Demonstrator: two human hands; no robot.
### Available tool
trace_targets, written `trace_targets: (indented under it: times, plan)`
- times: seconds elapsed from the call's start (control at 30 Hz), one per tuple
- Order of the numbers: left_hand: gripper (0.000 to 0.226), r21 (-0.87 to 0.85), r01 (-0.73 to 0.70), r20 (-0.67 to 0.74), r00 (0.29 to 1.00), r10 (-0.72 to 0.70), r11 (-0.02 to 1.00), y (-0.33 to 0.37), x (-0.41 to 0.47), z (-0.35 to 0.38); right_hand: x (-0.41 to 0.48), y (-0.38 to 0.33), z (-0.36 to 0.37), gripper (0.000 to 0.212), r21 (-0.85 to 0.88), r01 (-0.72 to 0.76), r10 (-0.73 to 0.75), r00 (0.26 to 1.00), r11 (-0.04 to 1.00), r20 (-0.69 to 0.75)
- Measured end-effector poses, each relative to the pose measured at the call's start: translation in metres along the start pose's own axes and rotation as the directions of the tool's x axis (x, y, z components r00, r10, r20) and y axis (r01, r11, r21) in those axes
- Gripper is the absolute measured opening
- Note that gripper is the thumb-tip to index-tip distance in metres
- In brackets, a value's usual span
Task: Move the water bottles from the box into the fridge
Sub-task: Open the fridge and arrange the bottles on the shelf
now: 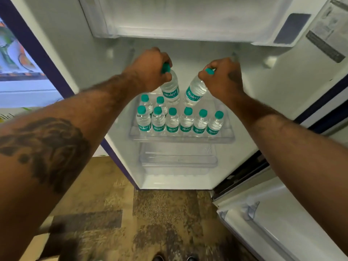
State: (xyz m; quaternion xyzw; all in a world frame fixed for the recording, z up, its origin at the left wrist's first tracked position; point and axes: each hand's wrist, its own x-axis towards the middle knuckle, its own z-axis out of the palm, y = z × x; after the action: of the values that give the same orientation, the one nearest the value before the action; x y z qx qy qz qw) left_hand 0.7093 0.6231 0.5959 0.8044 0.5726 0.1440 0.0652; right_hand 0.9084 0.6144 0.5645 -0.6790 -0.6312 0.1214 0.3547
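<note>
Both my arms reach into the open fridge. My left hand (150,70) grips a small clear water bottle (170,89) with a teal cap by its neck. My right hand (222,78) grips a second such bottle (194,93) by its neck, tilted to the left. Both bottles hang just above the back of the clear fridge shelf (228,137). On that shelf stand several more teal-capped bottles (173,121), a full row at the front and two behind at the left. The box is out of sight.
The freezer compartment (188,17) hangs over the shelf. Below the shelf sits a clear drawer (178,159). The open fridge door (282,219) stands at the right. A mottled brown floor (150,223) lies below, with my shoe tips (175,258) at the bottom edge.
</note>
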Motion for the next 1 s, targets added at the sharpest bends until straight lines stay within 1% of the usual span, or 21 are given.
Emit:
trace_targets:
  times: [0.17,0.3,0.4,0.47,0.6,0.73,0.87,1.0]
  plan:
    - [0.039,-0.002,0.010,0.014,1.000,-0.010,1.000,-0.008,0.028,0.016,0.027,0.007,0.026,0.030,-0.029,-0.027,0.028,0.999,0.999,0.037]
    - [0.037,0.005,0.009,0.062,0.998,-0.010,1.000,-0.016,0.047,0.037,0.044,0.021,0.044,0.035,-0.083,-0.040,0.048,0.994,0.996,0.103]
    - [0.036,0.002,0.011,0.124,0.992,-0.011,1.000,-0.018,0.060,0.053,0.052,0.029,0.056,0.039,-0.128,-0.042,0.063,0.984,0.991,0.166]
    - [0.035,0.005,0.002,0.166,0.986,-0.003,1.000,-0.018,0.067,0.063,0.055,0.034,0.063,0.041,-0.157,-0.037,0.072,0.972,0.987,0.222]
    - [0.035,0.039,-0.014,0.245,0.970,0.004,0.999,-0.019,0.074,0.087,0.057,0.047,0.080,0.036,-0.205,-0.005,0.074,0.941,0.979,0.331]
    - [0.034,0.054,0.004,0.331,0.944,-0.022,0.999,-0.022,0.073,0.109,0.054,0.059,0.099,0.040,-0.238,0.006,0.094,0.910,0.971,0.403]
    - [0.034,0.065,0.013,0.381,0.924,-0.037,0.998,-0.028,0.068,0.126,0.051,0.067,0.114,0.041,-0.240,0.005,0.106,0.888,0.971,0.447]
    - [0.035,0.065,0.021,0.400,0.915,-0.045,0.998,-0.031,0.067,0.133,0.049,0.072,0.124,0.043,-0.257,0.003,0.123,0.873,0.966,0.473]
